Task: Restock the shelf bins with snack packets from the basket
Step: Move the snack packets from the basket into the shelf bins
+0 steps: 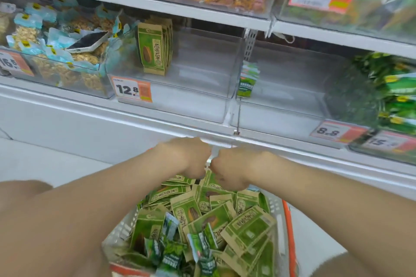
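White shop shelving (67, 105) carries a clear plastic bin (202, 78), nearly bare. Left hand (186, 157) and right hand (231, 170) curl over green-and-brown paper snack packets (247, 229) heaped in a white mesh basket (275, 206); the fingers are hidden, so grip cannot be told.

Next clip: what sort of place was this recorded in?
Most likely a supermarket or snack shop aisle: clear shelf bins with orange price tags, bagged snacks stocked inside them, and a basket full of green snack packets in front.
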`<state>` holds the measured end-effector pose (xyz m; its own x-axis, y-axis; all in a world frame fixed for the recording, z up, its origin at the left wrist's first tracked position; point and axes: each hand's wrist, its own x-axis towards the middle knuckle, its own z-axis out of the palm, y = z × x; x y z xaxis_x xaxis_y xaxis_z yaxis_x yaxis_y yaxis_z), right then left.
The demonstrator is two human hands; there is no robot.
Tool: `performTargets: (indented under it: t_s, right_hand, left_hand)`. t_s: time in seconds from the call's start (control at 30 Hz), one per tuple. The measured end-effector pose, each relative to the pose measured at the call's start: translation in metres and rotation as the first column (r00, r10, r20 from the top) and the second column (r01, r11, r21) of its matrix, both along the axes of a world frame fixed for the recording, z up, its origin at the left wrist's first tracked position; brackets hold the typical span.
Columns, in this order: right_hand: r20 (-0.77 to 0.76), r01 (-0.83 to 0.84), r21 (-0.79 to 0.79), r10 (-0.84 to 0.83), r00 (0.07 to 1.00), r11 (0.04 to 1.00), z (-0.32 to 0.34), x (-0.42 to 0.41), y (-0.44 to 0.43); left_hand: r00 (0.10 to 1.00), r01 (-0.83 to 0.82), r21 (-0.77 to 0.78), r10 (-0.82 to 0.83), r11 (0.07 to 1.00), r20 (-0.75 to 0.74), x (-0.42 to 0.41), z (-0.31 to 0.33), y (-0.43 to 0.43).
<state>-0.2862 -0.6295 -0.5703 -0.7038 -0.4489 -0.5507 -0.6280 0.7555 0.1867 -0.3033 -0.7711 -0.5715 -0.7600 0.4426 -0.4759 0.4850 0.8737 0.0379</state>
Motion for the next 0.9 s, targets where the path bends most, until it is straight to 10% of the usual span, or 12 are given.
performTargets:
  t_s: [0.3, 0.9]
  right_hand:
    - [0.071, -0.029, 0.042, 0.026, 0.997, 0.999, -0.009, 0.023, 0.018]
    - [0.066, 0.037, -0.099, -0.031, 0.997, 0.994, 0.003, 0.019, 0.043]
  left_hand:
    - [0.907, 0.143, -0.212, -0.043, 0.967, 0.419, 0.056, -0.083, 0.03]
    - [0.939, -0.195, 0.076, 0.164, 0.978, 0.304, 0.02, -0.065, 0.036]
